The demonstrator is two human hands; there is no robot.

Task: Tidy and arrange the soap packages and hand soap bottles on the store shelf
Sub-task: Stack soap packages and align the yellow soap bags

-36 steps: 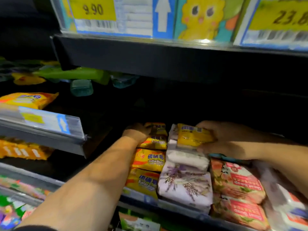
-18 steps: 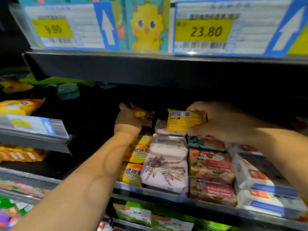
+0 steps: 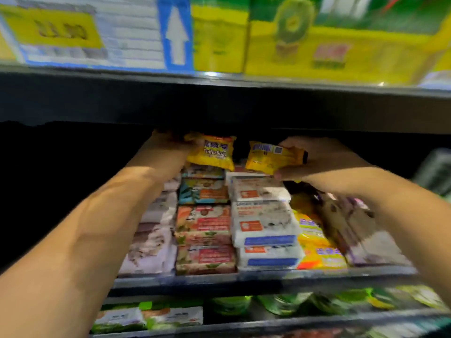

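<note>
Your left hand (image 3: 168,142) grips a yellow, crinkly film-wrapped sulfur soap bar (image 3: 211,152) by its left end, though the fingers are partly lost in shadow. It is held in the air over the back of the dark metal store shelf (image 3: 244,280). Just beside it, apart from it, hangs a second yellow film-wrapped soap bar with a barcode face (image 3: 271,156). Your right hand (image 3: 324,157) pinches this one, with the fingers over the top and the thumb under its right end.

Both bars look small, light and rigid inside. The loose glossy wrap will likely slide and crumple, and an end grip lets the bar swing. Squeeze across the solid block, not the crimped seam.

Below, the rows run from pale lavender-printed packs (image 3: 148,245) to red-and-orange floral packs (image 3: 203,225), then white packs with blue bands (image 3: 266,228). Next comes a tilted row of yellow packs (image 3: 317,240), probably where these two belong. Lay them flat on it, since that leaning row could slip.
</note>
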